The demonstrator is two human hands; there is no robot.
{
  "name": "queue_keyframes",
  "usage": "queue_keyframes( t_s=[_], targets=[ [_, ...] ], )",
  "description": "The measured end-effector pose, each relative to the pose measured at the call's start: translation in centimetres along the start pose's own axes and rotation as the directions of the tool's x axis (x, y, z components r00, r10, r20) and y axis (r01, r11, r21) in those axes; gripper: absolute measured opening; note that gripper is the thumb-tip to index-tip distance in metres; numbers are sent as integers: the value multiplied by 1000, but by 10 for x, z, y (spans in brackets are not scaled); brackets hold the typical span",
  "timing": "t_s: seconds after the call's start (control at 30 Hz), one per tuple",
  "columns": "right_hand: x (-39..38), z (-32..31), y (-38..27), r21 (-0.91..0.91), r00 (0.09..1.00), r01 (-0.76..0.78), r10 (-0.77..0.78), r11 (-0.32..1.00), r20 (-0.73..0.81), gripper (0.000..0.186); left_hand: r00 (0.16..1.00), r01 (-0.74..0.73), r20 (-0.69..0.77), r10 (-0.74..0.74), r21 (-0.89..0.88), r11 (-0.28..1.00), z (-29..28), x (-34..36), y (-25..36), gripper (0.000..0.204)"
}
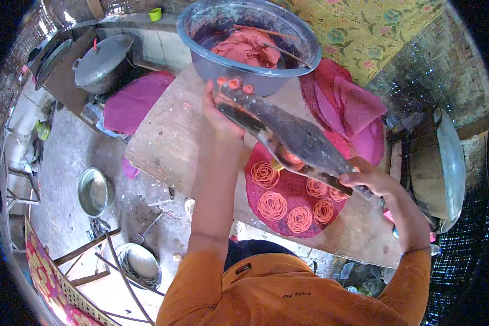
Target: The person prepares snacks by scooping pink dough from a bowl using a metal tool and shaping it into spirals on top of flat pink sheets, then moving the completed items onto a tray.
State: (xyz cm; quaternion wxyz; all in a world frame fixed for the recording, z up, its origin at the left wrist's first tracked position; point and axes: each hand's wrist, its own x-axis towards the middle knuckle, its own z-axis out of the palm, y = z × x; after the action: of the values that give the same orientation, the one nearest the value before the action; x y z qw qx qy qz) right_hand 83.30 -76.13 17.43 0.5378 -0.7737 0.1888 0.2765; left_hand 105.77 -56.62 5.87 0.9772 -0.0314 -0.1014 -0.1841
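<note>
My left hand (225,111) grips the far end of a long, dark press (290,130), its fingertips smeared pink, and my right hand (367,176) grips the near right end. The press is tilted above a round magenta mesh mat (280,223) on the plywood board (157,152). Several coils of thin pink strands (271,204) lie on the mat; the press hides part of them. Beyond my left hand stands a grey-blue plastic basin (239,76) with pink dough (239,46) and two sticks inside.
A lidded pot (103,62) stands back left, near pink mesh sheets (130,103); more pink sheets (358,119) lie right. A big metal pan (451,163) leans at the right. Bowls (92,193) and a metal frame (108,244) are low left. A small green cup (155,14) is at the back.
</note>
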Motion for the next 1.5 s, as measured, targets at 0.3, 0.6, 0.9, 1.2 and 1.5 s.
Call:
queue_keyframes(
  t_s=[0.3, 0.6, 0.9, 1.2, 1.5],
  targets=[
    [8, 10, 14, 1, 998, 34, -34, 999, 60, 42, 994, 45, -107, -36, 80, 996, -8, -22, 14, 16],
    [54, 15, 51, -39, 1000, 13, -14, 999, -12, 45, 996, 94, 17, -93, -77, 993, -52, 6, 13, 30],
    [5, -7, 40, 24, 989, 73, -75, 997, 130, 67, 991, 73, -122, -55, 146, 987, 45, -14, -9, 29],
    [-16, -9, 69, -72, 994, -106, 104, 992, -28, 56, 948, 229, -191, -252, -138, 964, -41, -29, -70, 28],
    [-56, 0, 47, -13, 987, -141, 140, 990, -79, 57, 949, 246, -180, -261, -98, 964, -12, -39, -71, 29]
  ],
)
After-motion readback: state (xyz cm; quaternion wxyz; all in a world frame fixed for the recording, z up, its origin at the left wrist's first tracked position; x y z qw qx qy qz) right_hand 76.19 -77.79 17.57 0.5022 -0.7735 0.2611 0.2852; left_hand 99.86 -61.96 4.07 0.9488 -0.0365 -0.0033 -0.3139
